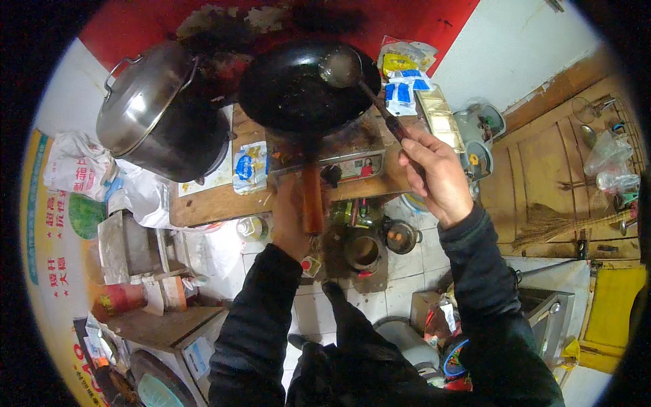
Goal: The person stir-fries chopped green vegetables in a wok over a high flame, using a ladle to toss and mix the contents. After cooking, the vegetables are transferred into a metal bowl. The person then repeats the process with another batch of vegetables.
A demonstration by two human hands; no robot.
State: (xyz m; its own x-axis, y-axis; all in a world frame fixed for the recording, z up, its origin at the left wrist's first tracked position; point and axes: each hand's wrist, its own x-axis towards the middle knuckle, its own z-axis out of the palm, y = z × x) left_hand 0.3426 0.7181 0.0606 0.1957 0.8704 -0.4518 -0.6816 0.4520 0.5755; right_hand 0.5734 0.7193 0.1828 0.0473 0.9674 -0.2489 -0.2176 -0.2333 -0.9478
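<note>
A black wok (285,102) sits on a gas stove (356,165) with a small dark knob (331,174) at its front. The wok's wooden handle (312,201) points towards me. My right hand (432,168) grips the dark handle of a metal ladle (374,96), whose bowl rests over the wok's right inner side. My left hand (289,216) is blurred, just left of the wooden handle and partly behind it. Its fingers are too unclear to show whether they hold anything. The wok's inside looks dark, with small specks.
A large lidded metal pot (163,112) stands left on the wooden table (203,206). A blue-white packet (250,168) lies near the front edge. Seasoning packets (402,91) and a divided container (441,117) are at right. Pots (362,253) stand on the tiled floor below.
</note>
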